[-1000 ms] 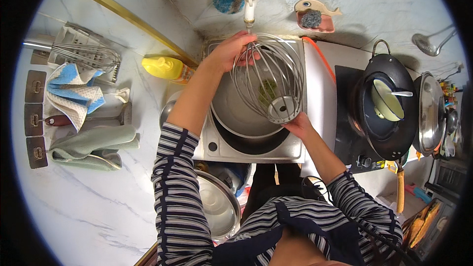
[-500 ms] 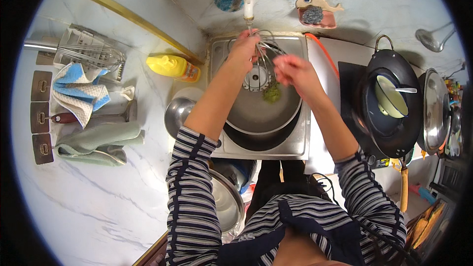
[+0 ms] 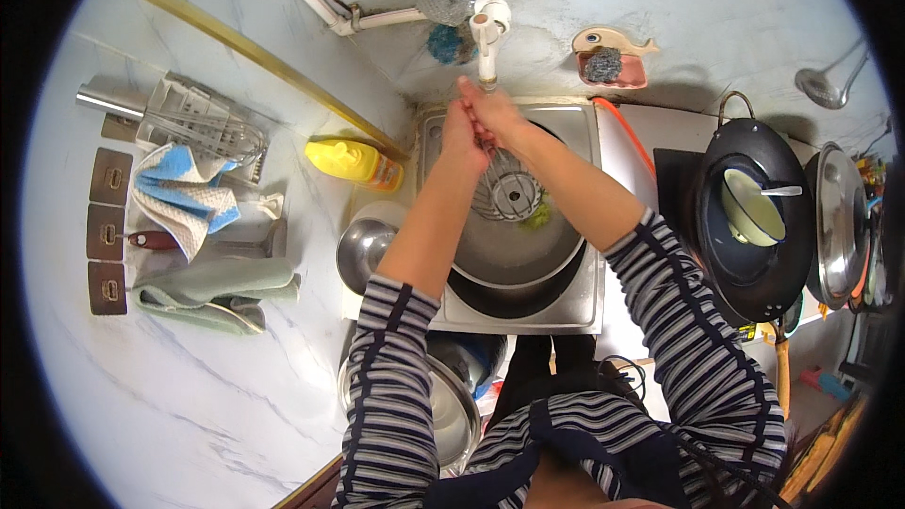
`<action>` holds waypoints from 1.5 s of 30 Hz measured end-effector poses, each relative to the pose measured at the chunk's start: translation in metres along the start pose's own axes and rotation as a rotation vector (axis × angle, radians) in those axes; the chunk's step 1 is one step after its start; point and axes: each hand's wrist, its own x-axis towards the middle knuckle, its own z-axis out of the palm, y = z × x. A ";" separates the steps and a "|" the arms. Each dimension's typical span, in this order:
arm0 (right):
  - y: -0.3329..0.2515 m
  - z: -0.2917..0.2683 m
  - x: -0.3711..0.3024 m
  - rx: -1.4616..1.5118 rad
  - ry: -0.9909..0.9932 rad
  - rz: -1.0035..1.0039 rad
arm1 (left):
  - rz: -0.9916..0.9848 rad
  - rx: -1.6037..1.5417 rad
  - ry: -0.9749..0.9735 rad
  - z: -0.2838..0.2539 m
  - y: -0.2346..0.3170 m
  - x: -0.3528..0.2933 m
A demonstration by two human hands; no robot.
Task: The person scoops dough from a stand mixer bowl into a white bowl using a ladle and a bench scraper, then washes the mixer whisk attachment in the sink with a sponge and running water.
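Under the white faucet (image 3: 485, 42), my two hands are pressed together over the sink. My left hand (image 3: 465, 139) is closed on the narrow end of a wire whisk (image 3: 509, 193). My right hand (image 3: 498, 118) lies across from the right, its fingers wrapped against the left hand and the same whisk. Wire loops fan out below the hands around a round grey hub with a dark centre. Underneath is a wide metal pot (image 3: 514, 259) set in the steel sink (image 3: 591, 306). A green fuzzy clump (image 3: 538, 217) lies beside the whisk. The hands partly hide the gripped end.
Left of the sink stand a yellow bottle (image 3: 353, 163) and a metal bowl (image 3: 366, 250). On the left wall hang another whisk (image 3: 212, 132) and cloths (image 3: 184, 193). At right, a black wok (image 3: 754, 273) holds a pale green bowl (image 3: 752, 207). A whale-shaped holder (image 3: 617, 42) carries a steel scourer.
My right hand has come left and up, joining the left hand under the faucet. The whisk has turned, its hub shifting. The whole view has shifted slightly.
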 end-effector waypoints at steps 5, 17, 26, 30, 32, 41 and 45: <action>0.019 -0.033 -0.036 -0.351 0.048 -0.217 | 0.250 0.218 0.171 0.037 0.005 0.052; 0.250 -0.129 -0.059 -1.270 0.144 -0.194 | 0.250 0.278 0.225 0.016 0.011 -0.017; 0.287 -0.125 -0.011 -1.407 -0.237 0.001 | 0.232 0.370 0.158 -0.034 -0.003 -0.097; 0.248 -0.126 0.024 -1.278 0.084 -0.028 | 0.206 0.323 0.197 -0.054 -0.017 -0.122; 0.218 -0.121 0.035 -1.135 0.079 -0.061 | 0.170 0.326 0.203 -0.065 -0.020 -0.132; 0.137 -0.057 0.035 0.122 0.075 0.416 | 0.172 0.148 0.200 -0.062 -0.058 -0.154; 0.133 -0.046 0.043 0.484 -0.064 0.490 | 0.162 0.140 0.174 -0.058 -0.063 -0.158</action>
